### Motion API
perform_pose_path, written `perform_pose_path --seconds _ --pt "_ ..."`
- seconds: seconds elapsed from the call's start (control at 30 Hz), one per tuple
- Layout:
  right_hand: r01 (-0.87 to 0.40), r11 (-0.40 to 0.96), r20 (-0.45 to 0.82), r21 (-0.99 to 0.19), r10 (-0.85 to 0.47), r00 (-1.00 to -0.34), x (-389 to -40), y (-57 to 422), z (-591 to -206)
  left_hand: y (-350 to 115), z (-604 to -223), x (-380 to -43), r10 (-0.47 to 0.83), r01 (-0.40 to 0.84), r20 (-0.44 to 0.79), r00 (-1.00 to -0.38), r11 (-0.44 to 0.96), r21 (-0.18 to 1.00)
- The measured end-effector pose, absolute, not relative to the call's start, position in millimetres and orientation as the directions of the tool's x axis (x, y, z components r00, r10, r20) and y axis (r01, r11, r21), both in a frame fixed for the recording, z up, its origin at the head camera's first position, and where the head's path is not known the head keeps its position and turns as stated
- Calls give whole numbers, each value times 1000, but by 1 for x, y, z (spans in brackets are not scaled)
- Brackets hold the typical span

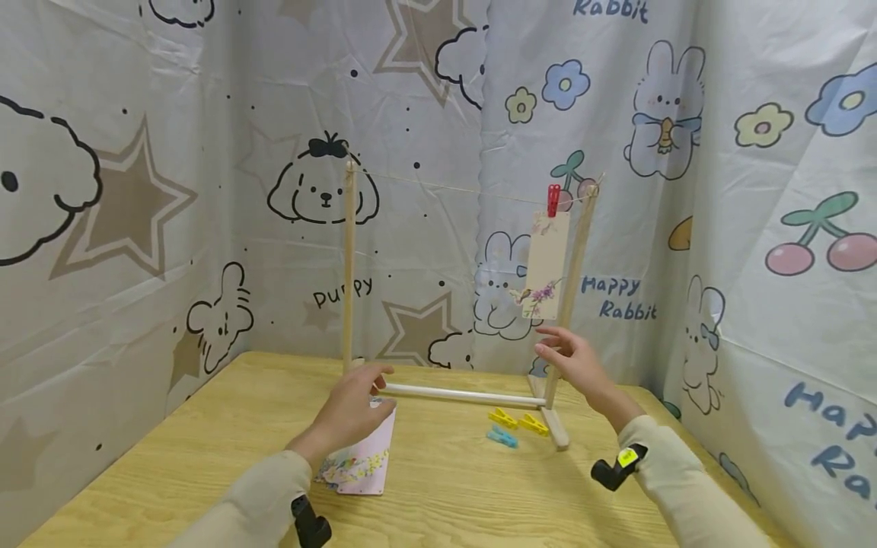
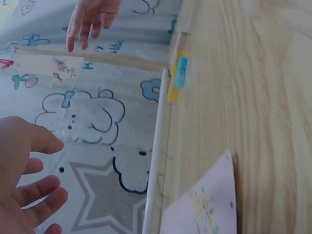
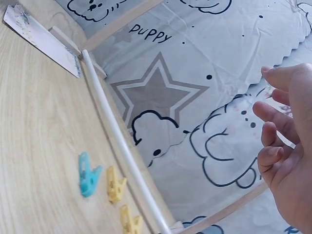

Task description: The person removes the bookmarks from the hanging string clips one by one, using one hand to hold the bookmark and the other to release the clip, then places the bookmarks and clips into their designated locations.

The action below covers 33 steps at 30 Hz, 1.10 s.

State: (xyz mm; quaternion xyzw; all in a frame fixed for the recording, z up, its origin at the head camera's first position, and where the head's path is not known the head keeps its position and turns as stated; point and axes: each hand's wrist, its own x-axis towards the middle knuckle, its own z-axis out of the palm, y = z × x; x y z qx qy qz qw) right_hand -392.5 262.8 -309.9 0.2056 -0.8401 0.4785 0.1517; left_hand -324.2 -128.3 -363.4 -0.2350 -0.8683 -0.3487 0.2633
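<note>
A cream floral card point(image 1: 546, 266) hangs from a string point(image 1: 445, 187), held by a red clothespin point(image 1: 553, 200) near the right post. Just below this card my right hand point(image 1: 572, 361) is raised with its fingers loosely bent and nothing in them. My left hand point(image 1: 352, 407) hovers over a pink floral card point(image 1: 366, 464) on the table, partly hiding it; the left wrist view shows its fingers spread and holding nothing. Two yellow clothespins point(image 1: 503, 418) and a blue clothespin point(image 1: 502, 436) lie on the table near the right foot of the frame.
The string is tied between two wooden posts point(image 1: 349, 266), joined low down by a white rod point(image 1: 466, 395). The right post stands on a wooden foot point(image 1: 556, 430). Patterned curtains point(image 1: 425, 251) surround the wooden table point(image 1: 452, 495) at the back and sides.
</note>
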Motion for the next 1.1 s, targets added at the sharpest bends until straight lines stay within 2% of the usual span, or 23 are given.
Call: perform_pose_path --seconds 0.23,0.53,0.7,1.1 --pt "-516 473 477 -714 -212 -853 -389 268 -281 -113 -353 -329 229 600 613 -756 617 510" --pt "-485 480 477 -731 -148 -866 -393 289 -256 -105 -338 -339 261 635 624 -737 584 506" --pt "-476 460 489 -750 -100 -866 -394 300 -246 -104 -330 -345 283 657 632 -721 568 496" --pt "-524 396 524 -755 -117 -844 -388 301 -226 -91 -308 -356 286 657 633 -720 577 486"
